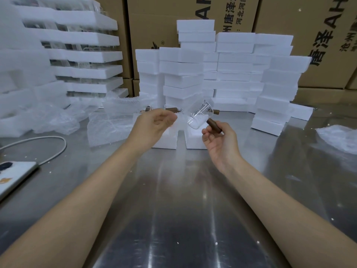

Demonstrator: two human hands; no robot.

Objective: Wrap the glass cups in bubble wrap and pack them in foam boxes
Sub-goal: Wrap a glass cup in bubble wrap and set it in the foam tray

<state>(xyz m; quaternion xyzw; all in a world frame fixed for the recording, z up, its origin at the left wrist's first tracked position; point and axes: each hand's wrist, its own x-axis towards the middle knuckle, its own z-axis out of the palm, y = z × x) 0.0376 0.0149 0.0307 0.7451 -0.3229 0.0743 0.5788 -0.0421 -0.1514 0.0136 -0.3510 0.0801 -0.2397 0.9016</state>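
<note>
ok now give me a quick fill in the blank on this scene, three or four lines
1. The right hand grips the clear glass cup by its brown wooden ____.
2. The crumpled clear bubble wrap lies on the shiny steel table to the ____ of the two open white foam boxes.
3. The tall brown cartons behind the white foam stacks are made of ____.
Missing words: handle; left; cardboard.

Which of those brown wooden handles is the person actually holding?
The nearest handle, on the tilted glass cup, pinched in the right hand. The other handles lie farther back, by the foam boxes.
</note>
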